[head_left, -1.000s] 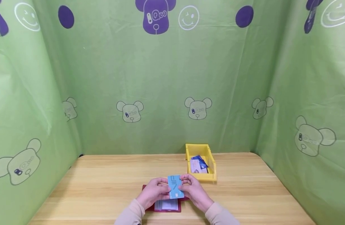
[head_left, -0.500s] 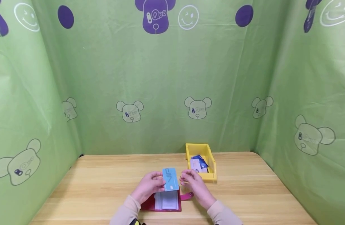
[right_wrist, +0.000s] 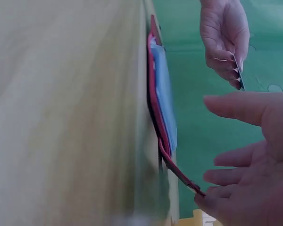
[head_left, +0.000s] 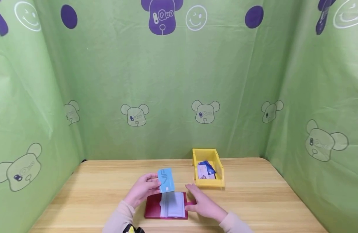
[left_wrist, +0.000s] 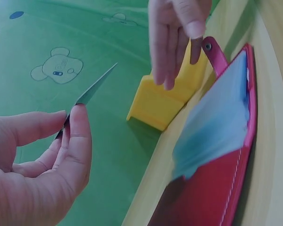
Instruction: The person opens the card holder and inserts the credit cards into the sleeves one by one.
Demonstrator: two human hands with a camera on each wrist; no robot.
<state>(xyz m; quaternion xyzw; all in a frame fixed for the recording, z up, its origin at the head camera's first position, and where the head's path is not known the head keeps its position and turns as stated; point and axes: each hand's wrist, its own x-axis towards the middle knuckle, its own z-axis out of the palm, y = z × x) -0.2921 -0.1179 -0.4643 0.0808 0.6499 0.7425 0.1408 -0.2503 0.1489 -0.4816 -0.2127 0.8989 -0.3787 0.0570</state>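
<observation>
A light-blue VIP card (head_left: 166,180) is pinched between the thumb and fingers of my left hand (head_left: 144,189), raised above the table. Below it a red card holder (head_left: 153,207) lies spread out, its clear plastic sleeves (head_left: 176,204) on the right half. My right hand (head_left: 204,202) is at the holder's right edge with fingers extended and nothing gripped. In the right wrist view, a fingertip is right at the end of the holder's snap strap (right_wrist: 181,176). Seen from the left wrist, the card (left_wrist: 95,84) appears edge-on.
Behind the right hand stands a yellow bin (head_left: 221,174) holding several cards (head_left: 206,170). The wooden table (head_left: 109,181) is enclosed by a green printed curtain (head_left: 167,81) at the back and both sides.
The right hand has let go of the card and moved down to the holder's right edge. My left hand has carried the card up and to the left, uncovering the holder.
</observation>
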